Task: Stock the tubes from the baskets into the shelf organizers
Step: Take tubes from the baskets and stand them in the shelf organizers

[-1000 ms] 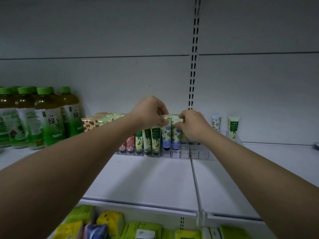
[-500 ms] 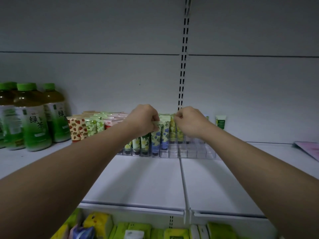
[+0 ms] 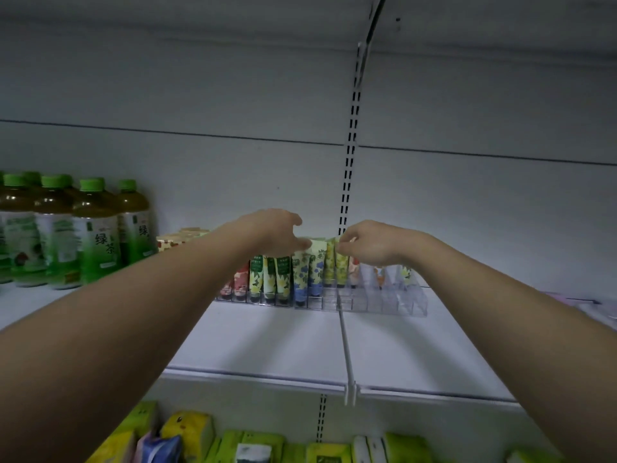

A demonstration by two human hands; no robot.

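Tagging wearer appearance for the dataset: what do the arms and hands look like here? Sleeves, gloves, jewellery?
Both forearms are bare through the visible length, with no sleeve in frame. The left hand and right hand wear no gloves. No watch, band or ring shows on the visible sides. No markings or cables.

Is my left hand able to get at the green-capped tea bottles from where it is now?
Probably yes: the left hand hovers at the tube tops, and nothing stands between it and the green-capped tea bottles.

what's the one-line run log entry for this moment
left hand: touching blue-flower tube top | right hand: pinching yellow-flower tube top | clear organizer: right slots mostly open
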